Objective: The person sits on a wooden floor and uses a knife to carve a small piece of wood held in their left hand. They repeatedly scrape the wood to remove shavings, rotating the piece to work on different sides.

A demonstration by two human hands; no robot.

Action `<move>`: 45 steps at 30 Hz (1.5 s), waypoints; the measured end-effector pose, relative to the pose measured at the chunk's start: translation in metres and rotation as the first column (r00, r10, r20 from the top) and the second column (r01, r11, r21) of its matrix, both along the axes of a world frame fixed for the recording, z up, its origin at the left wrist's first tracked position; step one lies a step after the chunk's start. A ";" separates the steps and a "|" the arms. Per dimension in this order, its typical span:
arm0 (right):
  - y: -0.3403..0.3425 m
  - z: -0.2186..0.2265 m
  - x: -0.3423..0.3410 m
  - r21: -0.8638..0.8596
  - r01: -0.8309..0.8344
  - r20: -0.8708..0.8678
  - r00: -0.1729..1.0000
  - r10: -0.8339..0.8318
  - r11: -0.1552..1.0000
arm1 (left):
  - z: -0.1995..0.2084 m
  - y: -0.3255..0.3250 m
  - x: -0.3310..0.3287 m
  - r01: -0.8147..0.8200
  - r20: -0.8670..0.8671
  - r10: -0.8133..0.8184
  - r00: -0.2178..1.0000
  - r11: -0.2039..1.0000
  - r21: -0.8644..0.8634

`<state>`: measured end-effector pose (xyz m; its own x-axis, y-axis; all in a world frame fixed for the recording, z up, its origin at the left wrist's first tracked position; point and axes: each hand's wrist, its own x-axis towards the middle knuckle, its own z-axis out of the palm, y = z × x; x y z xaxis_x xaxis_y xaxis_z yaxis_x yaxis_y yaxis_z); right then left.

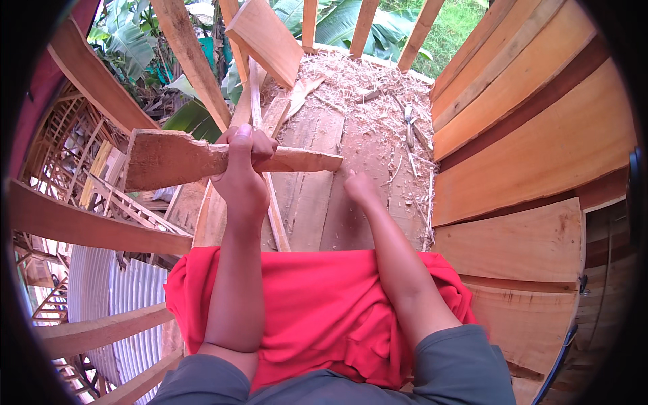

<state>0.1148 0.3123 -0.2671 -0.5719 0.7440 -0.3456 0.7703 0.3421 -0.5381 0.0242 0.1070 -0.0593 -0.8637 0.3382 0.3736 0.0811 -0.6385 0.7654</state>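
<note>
My left hand (244, 162) is wrapped round the narrow middle of a rough piece of wood (165, 158), thumb on top. One end of the wood is broad and flat, to the left; the other tapers to the right, and it is held level above the plank floor. Just below and right of the tapered end, apart from it, is my right hand (362, 188), its fingers curled closed. Whether anything is in those fingers is hidden. A red cloth (304, 290) lies beneath both forearms.
Curly wood shavings (364, 84) cover the far planks (307, 196), with a small metal-ended tool (409, 125) among them at the right. A loose board (266, 44) leans at the far left. Slatted wooden railing stands at left and back; a board wall (533, 145) rises at the right.
</note>
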 end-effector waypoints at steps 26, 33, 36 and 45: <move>0.005 0.035 -0.016 -0.458 0.198 -0.268 0.899 -0.347 0.867 | 0.006 -0.016 -0.010 -0.072 -0.065 0.081 0.995 0.989 0.131; 0.028 0.006 -0.015 -0.428 0.171 -0.330 0.885 -0.330 0.888 | 0.030 -0.039 -0.013 -0.089 0.011 0.089 0.996 0.987 0.137; 0.030 -0.002 -0.013 -0.461 0.173 -0.405 0.831 -0.380 0.870 | 0.035 -0.042 -0.012 -0.091 0.054 0.083 0.995 0.984 0.155; 0.022 0.025 -0.012 -0.837 0.190 -0.209 0.754 -0.623 0.512 | 0.033 -0.039 -0.011 -0.072 0.073 0.062 0.995 0.985 0.158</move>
<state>0.1025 0.3346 -0.2425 -0.5068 0.5328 -0.6777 0.3074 -0.6227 -0.7195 0.0132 0.0677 -0.0261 -0.9075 0.2191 0.3583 0.0794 -0.7483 0.6586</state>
